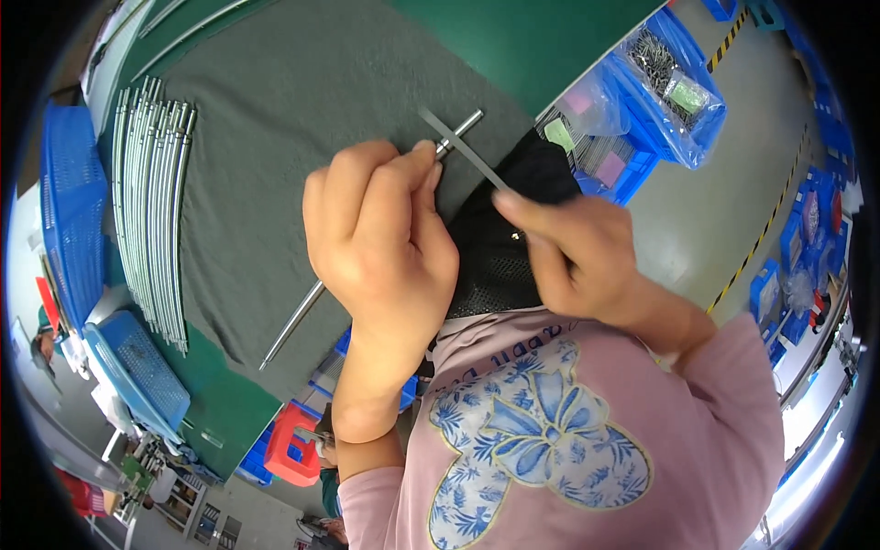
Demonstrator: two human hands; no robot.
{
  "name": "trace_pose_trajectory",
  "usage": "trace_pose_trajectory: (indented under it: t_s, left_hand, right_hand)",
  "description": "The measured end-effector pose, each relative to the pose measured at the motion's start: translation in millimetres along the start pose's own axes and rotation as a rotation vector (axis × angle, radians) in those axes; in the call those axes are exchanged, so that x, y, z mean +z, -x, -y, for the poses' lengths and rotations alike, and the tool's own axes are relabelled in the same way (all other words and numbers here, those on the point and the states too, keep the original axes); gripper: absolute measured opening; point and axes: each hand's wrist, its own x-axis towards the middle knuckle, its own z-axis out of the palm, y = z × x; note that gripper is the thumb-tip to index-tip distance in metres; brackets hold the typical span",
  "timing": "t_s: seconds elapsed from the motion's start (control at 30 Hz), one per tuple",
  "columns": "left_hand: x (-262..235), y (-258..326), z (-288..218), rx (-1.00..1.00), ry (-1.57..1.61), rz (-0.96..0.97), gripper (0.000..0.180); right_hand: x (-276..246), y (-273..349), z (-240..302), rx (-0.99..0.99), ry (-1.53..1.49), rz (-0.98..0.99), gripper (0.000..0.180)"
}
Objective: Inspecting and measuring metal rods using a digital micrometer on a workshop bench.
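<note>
My left hand [376, 229] is closed around a slim silver metal rod [293, 325], which slants across the dark grey cloth [266, 110]. The rod's far end sticks out past the thumb and fingertips. In my right hand [582, 247] is a thin, flat grey file [472, 158], pinched at its near end. Its blade crosses the rod close to the far end and looks to touch it. The part of the file inside the fingers is hidden. Left of my hands, a row of similar metal rods [151, 220] lies side by side on the cloth.
The cloth covers part of a green table [513, 37]. Blue baskets [73, 211] and a light blue tray [147, 367] stand along the left edge. At the right are a blue bin [710, 137] of small metal parts and another of rods. A red holder [293, 449] sits below.
</note>
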Motion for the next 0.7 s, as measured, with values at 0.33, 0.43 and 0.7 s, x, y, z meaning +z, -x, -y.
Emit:
trace_pose_trajectory:
  t_s: [0.33,0.43,0.7]
  left_hand:
    - [-2.1,1.4,-1.7,-0.005,-0.021,0.026,0.016]
    - [-1.4,1.7,-1.2,-0.028,-0.014,0.023,0.015]
    - [-0.4,-0.3,-3.0,-0.011,0.002,0.014,0.015]
  right_hand:
    - [-26.0,-82.2,-10.0,0.013,0.194,0.008,0.033]
    - [-24.6,-101.8,-14.5,-0.086,0.255,0.052,0.038]
    - [8.5,-15.3,-22.3,0.520,-0.202,-0.044,0.020]
